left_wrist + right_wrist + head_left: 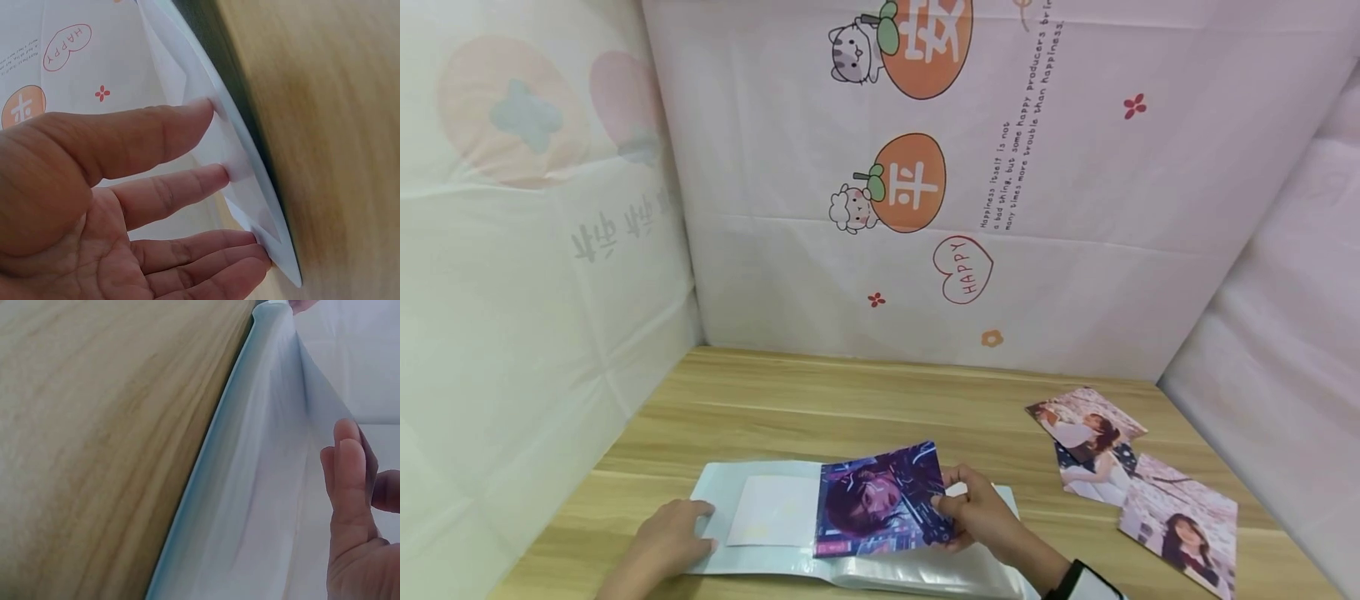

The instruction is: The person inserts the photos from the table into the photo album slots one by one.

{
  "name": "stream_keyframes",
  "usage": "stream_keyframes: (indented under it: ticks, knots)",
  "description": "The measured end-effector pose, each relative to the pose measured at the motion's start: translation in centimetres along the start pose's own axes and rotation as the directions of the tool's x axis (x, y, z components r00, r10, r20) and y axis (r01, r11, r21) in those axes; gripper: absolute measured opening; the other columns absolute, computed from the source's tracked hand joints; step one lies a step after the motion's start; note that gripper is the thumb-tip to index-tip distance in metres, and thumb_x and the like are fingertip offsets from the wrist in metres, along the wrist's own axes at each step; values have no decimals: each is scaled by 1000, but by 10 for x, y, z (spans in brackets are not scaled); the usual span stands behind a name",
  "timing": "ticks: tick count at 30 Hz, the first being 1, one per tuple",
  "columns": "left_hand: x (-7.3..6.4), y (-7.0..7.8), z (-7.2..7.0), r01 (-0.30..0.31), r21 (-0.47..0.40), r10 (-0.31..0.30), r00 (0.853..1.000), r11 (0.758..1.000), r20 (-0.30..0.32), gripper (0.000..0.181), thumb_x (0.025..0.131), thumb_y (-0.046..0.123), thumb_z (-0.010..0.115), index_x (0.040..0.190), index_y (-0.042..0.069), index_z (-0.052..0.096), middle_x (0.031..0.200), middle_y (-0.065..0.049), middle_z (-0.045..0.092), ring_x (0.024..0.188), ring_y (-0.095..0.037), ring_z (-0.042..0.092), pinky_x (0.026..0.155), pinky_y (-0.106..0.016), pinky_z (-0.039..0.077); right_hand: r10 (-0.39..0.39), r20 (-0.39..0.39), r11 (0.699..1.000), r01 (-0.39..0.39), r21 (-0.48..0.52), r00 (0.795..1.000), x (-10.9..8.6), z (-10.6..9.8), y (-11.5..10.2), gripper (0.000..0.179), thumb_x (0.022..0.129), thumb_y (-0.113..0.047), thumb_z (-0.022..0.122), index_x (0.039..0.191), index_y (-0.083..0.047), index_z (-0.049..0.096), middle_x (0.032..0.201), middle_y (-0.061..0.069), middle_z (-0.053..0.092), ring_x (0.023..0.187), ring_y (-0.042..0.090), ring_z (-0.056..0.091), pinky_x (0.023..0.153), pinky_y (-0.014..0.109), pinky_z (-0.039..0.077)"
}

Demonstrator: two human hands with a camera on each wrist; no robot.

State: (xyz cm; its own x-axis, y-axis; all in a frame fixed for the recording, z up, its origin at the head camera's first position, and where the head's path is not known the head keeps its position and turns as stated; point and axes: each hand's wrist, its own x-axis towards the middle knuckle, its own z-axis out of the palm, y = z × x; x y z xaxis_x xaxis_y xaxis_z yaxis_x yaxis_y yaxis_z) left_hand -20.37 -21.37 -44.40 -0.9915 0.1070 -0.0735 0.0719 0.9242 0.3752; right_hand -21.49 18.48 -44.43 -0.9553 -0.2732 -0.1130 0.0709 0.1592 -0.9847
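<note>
A photo album (917, 575) with a pale blue cover and clear pockets lies spread on the wooden table. Between its thumb and fingers, my right hand (981, 512) pinches the right edge of a purple-and-blue photo (880, 504) of a person's face. That photo is raised at the right, above the album pages, its left edge beside a white sheet (772, 511) on the left page. Against the album's left edge, the thumb and fingertips of my left hand (662, 542) press with fingers fairly straight. In the right wrist view the photo's pale back (322, 394) shows.
Several other photos lie on the right of the table, including a portrait (1187, 521) and an overlapping photo with pink blossoms (1082, 421). A printed white cloth (775, 208) stands behind the table (820, 383), with cloth walls on both sides.
</note>
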Motion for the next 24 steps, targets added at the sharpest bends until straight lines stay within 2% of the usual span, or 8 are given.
stream_keyframes:
  ticks: [3,5,8,11,24]
  knots:
    - [0,0,0,-3,-5,2,1000,1000,-6,40,71,17,75,103,-4,64,100,-25,60,99,-47,52,81,-58,42,7,-2,999,-7,-34,1000,0,1,2,26,86,-9,59,100,3,40,66,14,62,54,26,63,45,36,52]
    - [0,-1,0,-10,-3,10,1000,1000,-8,40,71,17,75,103,-4,64,100,-26,59,98,-47,52,80,-58,42,-4,-11,996,3,-88,1000,-1,1,2,25,86,-11,61,96,1,42,64,10,59,51,22,60,42,34,50]
    - [-1,-1,-1,-17,-5,17,1000,1000,-7,40,71,17,75,103,-5,64,100,-26,59,97,-47,52,80,-58,42,-15,-16,990,13,-139,1000,-2,0,1,24,83,-12,63,92,0,44,58,4,51,44,13,51,36,24,39]
    - [-2,-1,-1,-21,-10,21,1000,1000,-2,40,72,17,75,103,-5,63,99,-26,60,97,-48,52,80,-58,42,-9,-14,990,7,-144,1000,-3,-2,2,22,83,-10,63,91,0,45,55,1,45,39,9,42,36,20,28]
    - [-1,-2,1,-9,-49,9,1000,999,1,40,71,15,75,103,-6,63,100,-25,60,99,-48,51,83,-58,40,40,21,995,-37,-97,999,-6,2,-2,23,83,-9,64,92,1,45,52,4,52,38,8,48,35,20,39]
